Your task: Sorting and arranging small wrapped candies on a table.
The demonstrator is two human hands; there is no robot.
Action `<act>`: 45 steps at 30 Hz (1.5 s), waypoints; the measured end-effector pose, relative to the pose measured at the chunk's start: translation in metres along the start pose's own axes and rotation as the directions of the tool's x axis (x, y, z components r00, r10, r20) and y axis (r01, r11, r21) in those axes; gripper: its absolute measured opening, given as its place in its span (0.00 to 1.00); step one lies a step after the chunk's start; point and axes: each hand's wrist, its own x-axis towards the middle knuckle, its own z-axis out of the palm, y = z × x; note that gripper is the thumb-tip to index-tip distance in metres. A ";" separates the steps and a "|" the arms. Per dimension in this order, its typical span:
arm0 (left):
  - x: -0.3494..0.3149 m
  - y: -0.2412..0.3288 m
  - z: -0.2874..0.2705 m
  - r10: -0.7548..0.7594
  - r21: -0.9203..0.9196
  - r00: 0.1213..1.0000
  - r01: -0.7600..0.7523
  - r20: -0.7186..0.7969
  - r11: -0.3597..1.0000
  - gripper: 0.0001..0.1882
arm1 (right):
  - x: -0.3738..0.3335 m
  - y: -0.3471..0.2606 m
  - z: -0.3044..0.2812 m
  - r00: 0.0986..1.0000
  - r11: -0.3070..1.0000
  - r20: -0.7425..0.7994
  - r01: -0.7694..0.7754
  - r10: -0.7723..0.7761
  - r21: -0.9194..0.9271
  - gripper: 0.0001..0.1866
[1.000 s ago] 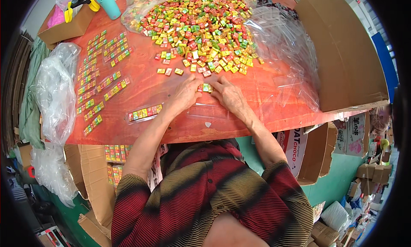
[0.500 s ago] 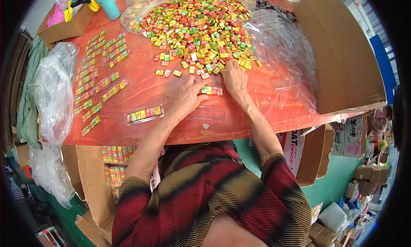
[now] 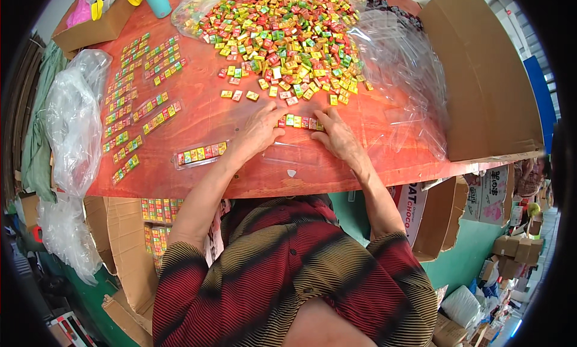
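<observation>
A short row of small wrapped candy boxes, red, green and yellow, lies on the table between my hands. My left hand has its fingertips and thumb closed against the left end of the row. At the right end my right hand presses its fingers and thumb around the last box. Just below the row, toward the table edge, lies a clear plastic tray. Left of my left wrist sits a filled clear tray with a single line of the same boxes.
A large heap of loose candy boxes spreads behind my hands. Several filled trays lie at the left. Clear plastic trays pile up at the right beside a tall cardboard box. A plastic bag hangs over the left edge.
My right hand has come back from the heap's near edge to the right end of the row. The row looks longer. My left hand stays at the left end, closer around it.
</observation>
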 end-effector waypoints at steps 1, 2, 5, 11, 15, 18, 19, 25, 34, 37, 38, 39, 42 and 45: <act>0.001 -0.004 0.003 0.034 -0.004 0.999 -0.034 -0.014 0.999 0.23 | 0.001 0.001 0.002 1.000 1.000 -0.001 0.011 -0.011 -0.025 0.21; 0.002 -0.006 0.005 0.070 -0.008 0.997 -0.071 -0.027 0.997 0.22 | 0.001 0.002 0.004 1.000 0.998 -0.002 0.020 -0.020 -0.051 0.21; 0.003 -0.005 0.007 0.119 -0.028 0.992 -0.121 -0.039 0.992 0.20 | 0.003 0.004 0.018 0.982 0.986 -0.094 0.158 -0.161 -0.045 0.19; 0.006 -0.004 0.006 0.131 -0.020 0.990 -0.133 -0.049 0.991 0.16 | 0.006 -0.001 0.017 0.991 0.993 -0.073 0.111 -0.114 -0.037 0.16; 0.001 0.010 0.002 0.046 -0.023 0.998 -0.047 -0.047 0.999 0.15 | 0.002 -0.006 0.011 0.984 0.988 -0.093 0.153 -0.152 -0.003 0.16; -0.033 0.026 0.003 0.048 -0.032 0.992 -0.052 -0.119 0.998 0.14 | -0.029 -0.027 0.006 0.998 0.998 -0.022 0.065 -0.065 0.018 0.16; -0.043 0.026 0.010 0.040 -0.032 0.993 -0.044 -0.116 0.999 0.14 | -0.039 -0.031 0.010 0.999 0.999 -0.016 0.028 -0.028 0.015 0.17; -0.068 0.027 0.029 0.184 0.258 0.958 -0.125 -0.222 0.958 0.19 | -0.071 -0.025 0.034 0.979 0.989 -0.156 0.122 -0.134 -0.086 0.20; -0.091 0.033 0.041 0.118 0.481 0.986 -0.048 -0.116 0.876 0.39 | -0.096 -0.037 0.040 0.994 0.960 0.113 0.044 -0.013 -0.278 0.44; -0.089 0.029 0.038 0.093 0.354 0.994 -0.064 -0.064 0.933 0.40 | -0.093 -0.039 0.041 0.993 0.938 0.118 0.045 -0.005 -0.343 0.44; -0.089 0.029 0.037 0.085 0.360 0.994 -0.054 -0.070 0.932 0.40 | -0.092 -0.038 0.042 0.994 0.943 0.103 0.064 -0.032 -0.328 0.45; -0.089 0.030 0.036 0.069 0.351 0.996 -0.043 -0.061 0.936 0.40 | -0.091 -0.037 0.042 0.994 0.946 0.088 0.086 -0.061 -0.312 0.45; -0.088 0.033 0.038 0.043 0.357 0.996 -0.013 -0.077 0.934 0.41 | -0.087 -0.033 0.039 0.994 0.946 0.090 0.085 -0.060 -0.314 0.41; -0.094 0.031 0.044 0.028 0.370 0.992 0.021 -0.125 0.929 0.41 | -0.082 -0.036 0.041 0.993 0.948 0.075 0.108 -0.090 -0.298 0.37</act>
